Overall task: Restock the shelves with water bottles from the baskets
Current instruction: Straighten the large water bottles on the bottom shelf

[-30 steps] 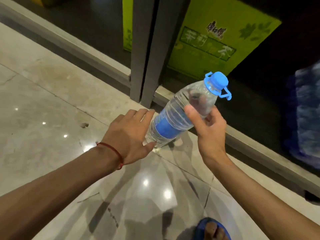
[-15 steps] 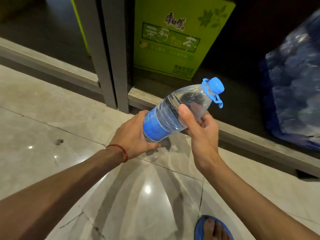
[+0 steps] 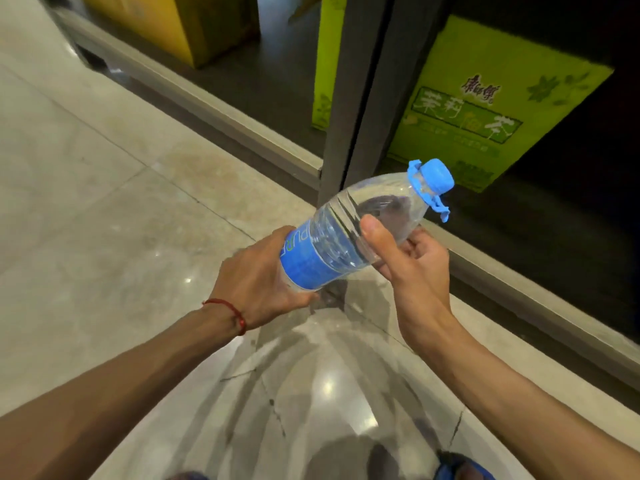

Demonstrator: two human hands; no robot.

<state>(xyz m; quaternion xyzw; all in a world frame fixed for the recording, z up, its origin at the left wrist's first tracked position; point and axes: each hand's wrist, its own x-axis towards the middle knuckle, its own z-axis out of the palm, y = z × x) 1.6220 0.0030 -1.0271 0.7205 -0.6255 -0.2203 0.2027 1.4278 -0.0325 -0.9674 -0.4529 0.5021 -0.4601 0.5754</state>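
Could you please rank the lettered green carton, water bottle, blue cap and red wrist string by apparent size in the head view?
1. lettered green carton, though farther away
2. water bottle
3. blue cap
4. red wrist string, thinner than the cap

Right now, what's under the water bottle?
The left hand holds the water bottle at its base; below is polished floor. The base itself is hidden by that hand.

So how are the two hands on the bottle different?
The left hand grips the water bottle at its bottom end, by the blue label; the right hand holds the clear upper part, nearer the blue cap. The left wrist wears a red string; the right wrist is bare. Both hold the same tilted bottle.
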